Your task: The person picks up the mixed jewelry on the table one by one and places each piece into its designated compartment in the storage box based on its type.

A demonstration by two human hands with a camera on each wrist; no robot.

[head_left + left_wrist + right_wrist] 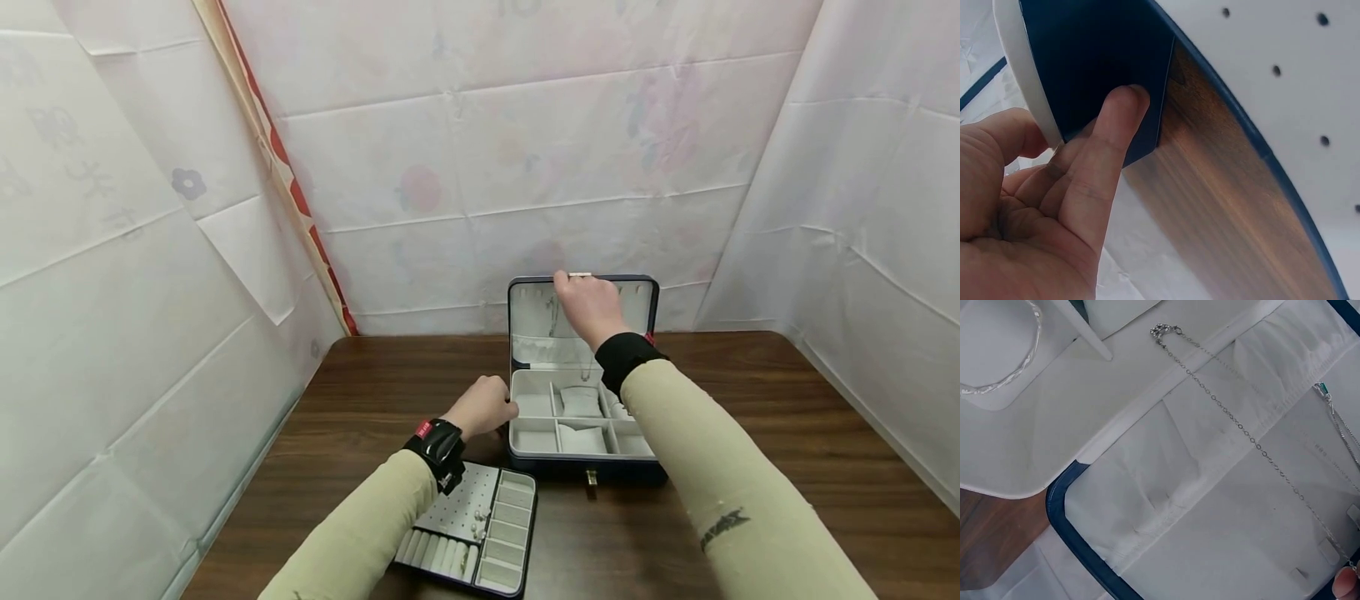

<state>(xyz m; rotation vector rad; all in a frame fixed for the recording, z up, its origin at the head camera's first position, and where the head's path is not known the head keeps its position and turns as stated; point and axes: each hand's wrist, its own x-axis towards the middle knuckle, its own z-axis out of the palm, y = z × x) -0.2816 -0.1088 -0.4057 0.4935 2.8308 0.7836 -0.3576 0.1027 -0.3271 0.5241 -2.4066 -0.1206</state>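
Note:
A dark blue jewelry box (pixel 534 459) with a pale lining stands with its lid (pixel 528 308) raised. My right hand (pixel 588 304) grips the lid's top edge; only a fingertip (pixel 1346 582) shows in the right wrist view. From the lid hangs a silver chain necklace (pixel 1235 422), with a green-stone necklace (pixel 1324 391) farther along. My left hand (pixel 482 407) holds the box's left side wall, its fingers (pixel 1121 112) against the dark blue outside and its thumb at the white rim. A bracelet (pixel 1034 347) circles a cushion inside the box.
A jewelry tray (pixel 532 521) lies in front of the box, under my left forearm. It has ring rolls (pixel 438 553), small compartments and a perforated panel (pixel 468 498) with earrings. The wooden table (pixel 375 392) meets white sheeting (pixel 480 183) behind and at both sides.

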